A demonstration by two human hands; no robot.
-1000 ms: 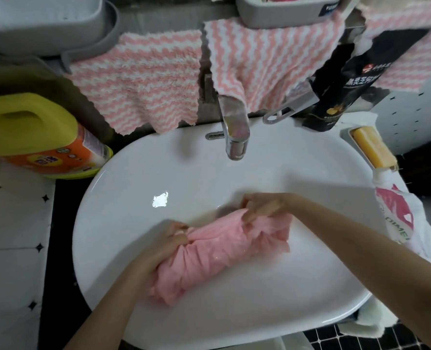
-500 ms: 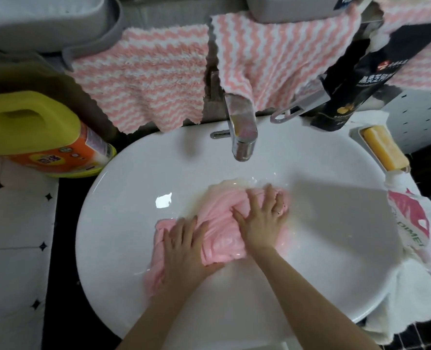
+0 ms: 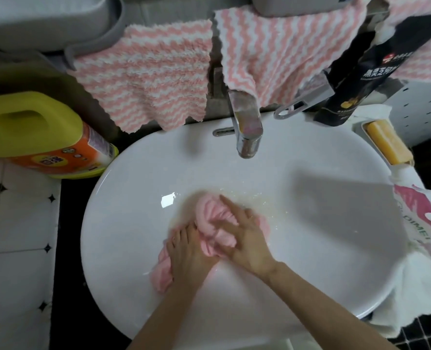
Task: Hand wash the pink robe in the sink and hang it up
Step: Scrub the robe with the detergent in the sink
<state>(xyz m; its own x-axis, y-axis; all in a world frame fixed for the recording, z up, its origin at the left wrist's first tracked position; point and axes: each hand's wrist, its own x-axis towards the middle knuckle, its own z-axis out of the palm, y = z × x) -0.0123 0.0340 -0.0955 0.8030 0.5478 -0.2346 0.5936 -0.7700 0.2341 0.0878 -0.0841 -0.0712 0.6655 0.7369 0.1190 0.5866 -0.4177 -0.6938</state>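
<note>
— Now, item one: where was the pink robe?

— Item one, pink robe: it lay bunched in wet folds low in the white sink, a little left of the basin's middle, under both your hands.

— Item two, your left hand?

— It was laid on the near left end of the bundle, fingers close together and fairly straight. It pressed down rather than clasped. A lump of cloth stuck out beside your wrist.

— Item three, your right hand?

— It was spread flat across the top of the robe with the fingers apart and the forefinger reaching toward the far folds. It pressed too, with nothing gripped.

— Fixtures?

— One chrome faucet stood at the far rim, its spout over the basin.

— Sundries?

— One yellow-topped detergent jug stood on the tiled counter, left of the sink. Striped cloths, pink and white, hung behind the faucet. One yellow soap bar sat at the right rim, with a black pouch behind it. One white bag with pink print was draped over the right edge.
</note>
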